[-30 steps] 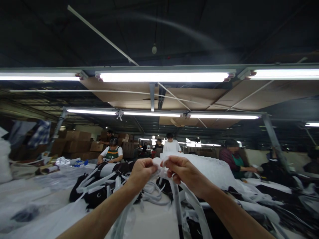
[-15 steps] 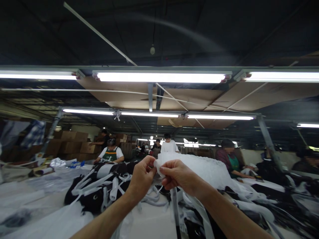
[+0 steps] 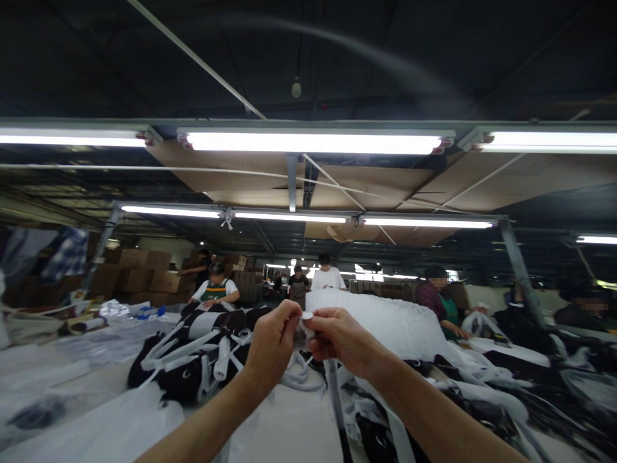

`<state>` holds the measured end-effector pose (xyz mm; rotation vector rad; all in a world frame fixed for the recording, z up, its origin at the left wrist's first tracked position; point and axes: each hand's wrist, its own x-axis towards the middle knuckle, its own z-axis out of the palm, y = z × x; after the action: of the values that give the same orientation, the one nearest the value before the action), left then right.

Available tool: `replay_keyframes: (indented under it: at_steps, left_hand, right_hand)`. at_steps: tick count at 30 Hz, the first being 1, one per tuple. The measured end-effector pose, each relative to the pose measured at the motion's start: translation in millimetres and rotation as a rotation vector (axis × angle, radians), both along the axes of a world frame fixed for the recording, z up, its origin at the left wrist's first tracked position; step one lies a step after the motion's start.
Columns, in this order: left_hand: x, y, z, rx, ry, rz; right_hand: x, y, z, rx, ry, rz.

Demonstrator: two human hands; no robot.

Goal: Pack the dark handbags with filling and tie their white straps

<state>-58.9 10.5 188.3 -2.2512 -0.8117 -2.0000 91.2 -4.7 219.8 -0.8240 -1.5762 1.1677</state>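
Above the middle of the table, my left hand and my right hand meet, fingertips almost touching. Between them is a small white strip, thin and partly rolled or folded, pinched by both hands. Its exact kind is unclear, and my fingers cover part of it. Below my right hand hangs a grey-white strap, whose upper end is hidden behind the hand. Black items with white wrapped straps lie left of my hands. Behind the right hand sits a big bundle of white bubble wrap.
The pale tabletop shows between my forearms. Clear plastic sheeting covers the left side. More black goods lie at the right front. A co-worker in a green apron is across the left; another works on the right.
The white strip has turned between my fingers and now shows a flatter, narrower top. My hands remain together. The view has shifted slightly.
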Motion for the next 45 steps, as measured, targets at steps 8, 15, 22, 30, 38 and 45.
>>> replay_keyframes:
  at_steps: [8,15,22,30,38,45]
  left_hand:
    - [-2.0,0.8,-0.4,0.047,0.057,0.074]
    - [-7.0,10.8,7.7,0.085,0.128,0.143]
    - [-8.0,15.5,3.3,0.111,0.240,0.219]
    - [-8.2,18.6,6.5,0.125,0.438,0.255]
    - [-0.5,11.2,3.3,0.109,0.625,0.280]
    - [-6.0,34.9,-9.2,0.111,0.769,0.438]
  right_hand:
    - [0.2,4.2,1.7,0.069,0.089,0.011]
    - [1.1,4.4,20.3,0.088,-0.004,0.083]
    - [0.1,22.9,20.5,0.356,-0.232,-0.124]
    - [-3.1,30.9,43.1,0.723,-0.265,-0.457]
    - [-8.3,39.0,59.3,0.568,-0.254,-0.285]
    - [-4.1,33.9,53.1,0.578,-0.068,-0.236]
